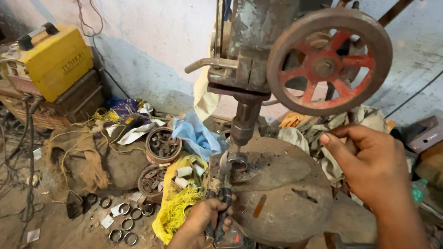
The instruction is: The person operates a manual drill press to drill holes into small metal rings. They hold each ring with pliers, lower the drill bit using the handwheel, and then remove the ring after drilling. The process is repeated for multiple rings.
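An old pillar drill (256, 42) stands before me, its chuck (243, 126) pointing down over a round rusty table (281, 191). A metal ring (237, 161) lies on the table right under the chuck. My left hand (207, 215) is closed on the dark handles of pliers (222, 200), whose jaws reach up to the ring. My right hand (369, 162) is raised just below the red-spoked feed wheel (328, 61), fingers curled with the thumb out, holding nothing that I can see.
A yellow welding box (48, 60) sits on crates at left. Two round tins of metal bits (162, 145), sacking, yellow cord (178, 205) and several loose rings (124, 223) lie on the dirt floor. Rags and a hammer (342, 248) are at right.
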